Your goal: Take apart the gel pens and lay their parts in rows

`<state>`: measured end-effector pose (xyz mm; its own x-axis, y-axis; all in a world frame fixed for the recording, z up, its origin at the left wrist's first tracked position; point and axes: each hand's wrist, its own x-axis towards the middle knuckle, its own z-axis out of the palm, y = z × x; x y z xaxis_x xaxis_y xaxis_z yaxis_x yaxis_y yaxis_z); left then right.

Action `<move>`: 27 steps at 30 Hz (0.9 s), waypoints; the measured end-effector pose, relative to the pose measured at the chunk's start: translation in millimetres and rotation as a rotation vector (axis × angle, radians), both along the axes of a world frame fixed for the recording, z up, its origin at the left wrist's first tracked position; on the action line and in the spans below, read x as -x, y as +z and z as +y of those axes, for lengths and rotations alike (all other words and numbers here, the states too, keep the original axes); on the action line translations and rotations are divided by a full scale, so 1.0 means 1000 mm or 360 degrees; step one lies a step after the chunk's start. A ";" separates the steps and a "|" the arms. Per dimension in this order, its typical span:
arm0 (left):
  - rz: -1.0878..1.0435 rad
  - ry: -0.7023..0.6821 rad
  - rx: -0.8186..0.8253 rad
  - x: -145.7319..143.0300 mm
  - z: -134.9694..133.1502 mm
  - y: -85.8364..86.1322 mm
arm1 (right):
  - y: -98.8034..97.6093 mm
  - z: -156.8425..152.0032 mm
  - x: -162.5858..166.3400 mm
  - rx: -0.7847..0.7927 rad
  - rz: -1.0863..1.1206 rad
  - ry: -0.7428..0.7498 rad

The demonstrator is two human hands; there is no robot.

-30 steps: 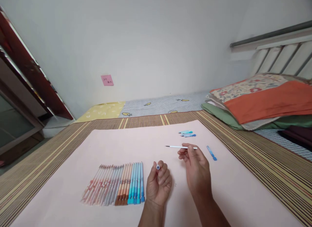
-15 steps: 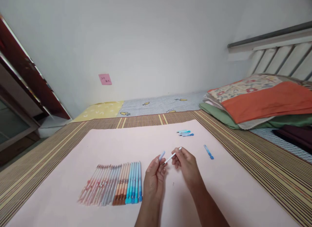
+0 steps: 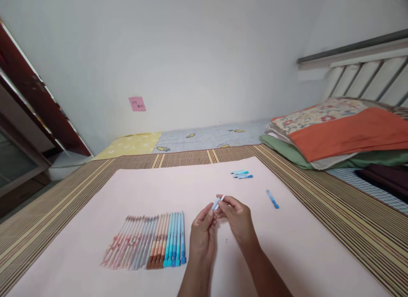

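Observation:
My left hand [image 3: 203, 231] pinches a short light blue pen tube [image 3: 215, 203] between thumb and fingers. Closed around a thin white stick [image 3: 222, 198], my right hand [image 3: 237, 216] meets the left one just above the pink sheet [image 3: 270, 254]. The stick and tube lie side by side; most of the stick is hidden by fingers. To the left of my hands, a row of pens [image 3: 159, 241] runs from pinkish and grey to brown and blue. Several short blue pen pieces [image 3: 242, 175] with dark tips lie beyond, and one blue pen piece [image 3: 272, 199] lies at the right.
Small dark specks [image 3: 226, 240] are on the sheet below my hands. Under the sheet spreads a striped mat [image 3: 321, 195]. Folded orange and green bedding [image 3: 344, 135] is piled at the right, by a white railing. A pink note [image 3: 137, 104] is on the wall.
My right hand has moved left and closer to my left hand, bringing the white stick alongside the light blue tube. The pens on the sheet stay in place.

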<state>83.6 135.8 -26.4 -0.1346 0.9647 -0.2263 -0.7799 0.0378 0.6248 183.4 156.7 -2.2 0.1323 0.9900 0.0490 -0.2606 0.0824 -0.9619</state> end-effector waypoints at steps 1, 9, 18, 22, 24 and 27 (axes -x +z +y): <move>0.0025 -0.0006 -0.0008 0.001 0.000 0.000 | -0.001 0.000 0.000 -0.0003 -0.0005 0.0018; 0.0166 -0.0036 0.0028 0.002 0.000 0.000 | -0.005 0.004 -0.012 -0.0070 -0.0100 0.0053; 0.0210 -0.0089 0.0142 0.002 0.005 -0.010 | -0.006 0.008 -0.020 0.0050 -0.0036 0.0047; 0.0271 -0.0123 0.0156 0.005 0.006 -0.006 | -0.006 0.006 -0.019 0.0064 0.0037 0.0059; 0.0334 -0.0131 0.0109 0.006 0.005 -0.004 | -0.008 0.007 -0.023 0.0046 0.0014 0.0079; 0.0407 -0.0098 0.0064 0.006 0.003 -0.002 | -0.014 0.018 -0.044 0.0034 -0.0069 0.0049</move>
<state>77.9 138.8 -28.7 -0.1334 0.9638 -0.2311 -0.5923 0.1094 0.7983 226.9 174.5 -16.6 0.1002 0.9944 0.0328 -0.2209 0.0543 -0.9738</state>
